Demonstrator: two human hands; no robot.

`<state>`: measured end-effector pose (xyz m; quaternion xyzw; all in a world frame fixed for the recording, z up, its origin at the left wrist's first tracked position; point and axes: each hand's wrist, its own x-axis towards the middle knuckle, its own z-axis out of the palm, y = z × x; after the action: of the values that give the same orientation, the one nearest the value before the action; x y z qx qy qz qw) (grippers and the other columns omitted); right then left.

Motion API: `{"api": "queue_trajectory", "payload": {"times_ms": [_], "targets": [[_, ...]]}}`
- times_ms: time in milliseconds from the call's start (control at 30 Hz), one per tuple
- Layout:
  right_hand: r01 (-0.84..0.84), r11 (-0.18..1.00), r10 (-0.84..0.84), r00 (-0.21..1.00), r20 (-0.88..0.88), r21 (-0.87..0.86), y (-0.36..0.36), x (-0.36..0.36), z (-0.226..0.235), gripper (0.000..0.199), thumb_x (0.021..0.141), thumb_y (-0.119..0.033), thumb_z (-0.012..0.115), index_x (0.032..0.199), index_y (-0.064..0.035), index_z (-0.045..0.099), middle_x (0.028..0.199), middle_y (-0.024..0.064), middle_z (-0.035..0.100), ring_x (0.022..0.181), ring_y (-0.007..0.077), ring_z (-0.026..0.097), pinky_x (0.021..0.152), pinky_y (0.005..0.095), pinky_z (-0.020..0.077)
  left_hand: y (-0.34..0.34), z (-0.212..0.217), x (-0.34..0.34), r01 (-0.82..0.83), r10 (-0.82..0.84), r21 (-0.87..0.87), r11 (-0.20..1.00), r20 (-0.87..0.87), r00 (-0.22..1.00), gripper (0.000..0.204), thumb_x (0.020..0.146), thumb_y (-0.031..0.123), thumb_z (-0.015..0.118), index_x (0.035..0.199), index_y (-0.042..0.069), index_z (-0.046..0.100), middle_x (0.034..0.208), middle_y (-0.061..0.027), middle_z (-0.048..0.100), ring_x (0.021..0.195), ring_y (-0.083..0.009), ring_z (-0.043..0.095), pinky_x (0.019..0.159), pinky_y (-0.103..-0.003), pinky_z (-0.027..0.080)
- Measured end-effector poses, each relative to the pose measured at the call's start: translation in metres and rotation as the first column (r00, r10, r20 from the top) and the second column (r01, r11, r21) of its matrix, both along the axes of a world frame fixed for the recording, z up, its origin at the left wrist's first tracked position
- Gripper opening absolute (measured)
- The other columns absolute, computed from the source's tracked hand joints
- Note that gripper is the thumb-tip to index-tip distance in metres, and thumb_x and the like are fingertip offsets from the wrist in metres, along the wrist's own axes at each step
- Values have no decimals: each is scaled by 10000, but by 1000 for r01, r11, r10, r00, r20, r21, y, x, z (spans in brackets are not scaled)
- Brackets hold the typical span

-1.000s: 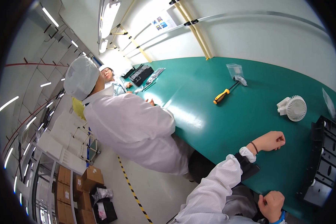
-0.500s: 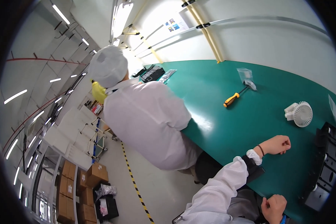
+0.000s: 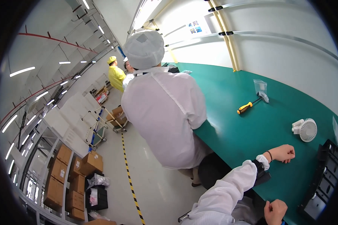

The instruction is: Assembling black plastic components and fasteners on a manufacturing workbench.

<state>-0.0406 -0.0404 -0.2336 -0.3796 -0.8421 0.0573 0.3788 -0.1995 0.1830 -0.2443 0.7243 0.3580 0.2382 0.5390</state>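
Note:
My left hand (image 3: 283,153) rests on the green table (image 3: 229,131), its fingers curled in with nothing showing between them. A dark band circles the wrist below it, and a white sleeve covers the arm. Lower down, at the table's near edge, my right hand (image 3: 276,212) is closed in a loose fist, and no object shows in it. A small white handheld fan (image 3: 308,130) lies beyond my left hand. Farther off lies a screwdriver (image 3: 245,108) with an orange and black handle, its tip end by a clear plastic bag (image 3: 260,87).
A black tray-like frame with slots (image 3: 323,180) stands at the right. Close on my left, a co-worker in white (image 3: 161,116) sits at the table. Behind are carts (image 3: 97,129), shelves with cardboard boxes (image 3: 56,180) and people, one in yellow (image 3: 116,77). A yellow pole (image 3: 225,35) rises behind the table.
My view has turned, so the table and its things sit lower and farther right. The distant person in yellow shows more fully. Both my hands keep their closed pose.

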Motion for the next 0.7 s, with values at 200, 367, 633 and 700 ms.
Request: {"api": "queue_trajectory", "payload": {"times_ms": [200,367,633,700], "targets": [[69,995,-69,998,-4,-69,3,-2,-24,374,707,-50,732,594,-92,378,560,81,439,512,305,473,477,414,341,6,2,-5,-57,60,-80,995,37,997,263,931,261,580,993,10,624,768,-73,673,603,-126,622,535,-274,502],[16,996,-23,997,-76,-83,18,-8,-23,319,706,-44,736,598,-84,439,553,68,468,496,283,493,461,393,357,8,-6,-43,-41,52,-92,995,126,991,216,953,190,599,1040,-9,604,858,-75,656,729,-125,631,655,-258,539],[80,996,-83,994,-72,-39,13,-3,-23,313,718,-70,732,595,-85,445,560,72,473,509,288,505,472,398,376,-59,22,-143,-228,217,-25,973,-221,951,228,975,228,568,1071,25,609,856,-40,648,744,-105,619,625,-259,508],[60,997,-63,996,-71,-48,10,-5,-28,315,721,-71,727,598,-90,439,564,78,467,523,300,504,483,411,375,-77,21,-154,-297,290,-32,954,-136,947,222,978,228,562,1068,33,615,846,-43,648,730,-107,624,620,-254,507]]}}
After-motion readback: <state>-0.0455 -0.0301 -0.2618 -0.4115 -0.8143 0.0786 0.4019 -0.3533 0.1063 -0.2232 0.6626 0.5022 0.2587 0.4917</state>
